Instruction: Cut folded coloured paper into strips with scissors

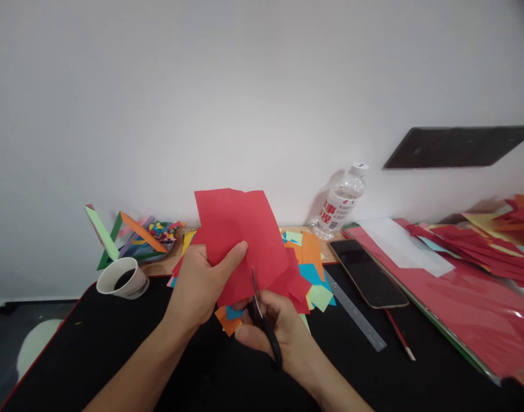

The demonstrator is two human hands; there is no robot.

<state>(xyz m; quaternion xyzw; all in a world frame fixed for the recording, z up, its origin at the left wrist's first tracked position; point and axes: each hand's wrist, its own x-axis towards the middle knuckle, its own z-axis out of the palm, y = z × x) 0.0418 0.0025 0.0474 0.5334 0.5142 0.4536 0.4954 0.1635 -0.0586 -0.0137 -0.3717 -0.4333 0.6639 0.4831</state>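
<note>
My left hand (204, 280) pinches a red sheet of paper (240, 240) and holds it upright above the black mat (116, 355), thumb on its front face. My right hand (279, 329) grips black-handled scissors (262, 315), with the blades pointing up into the lower edge of the red sheet. Under both hands lies a pile of coloured paper scraps (311, 274) in orange, blue, green and red.
A paper cup (123, 278) with dark liquid stands at the left. Folded paper strips (128, 234) and a dish of small bits (163, 232) sit behind it. A water bottle (340, 201), phone (367, 273), metal ruler (356, 315), red pencil (400, 335) and red sheets (468, 297) lie right.
</note>
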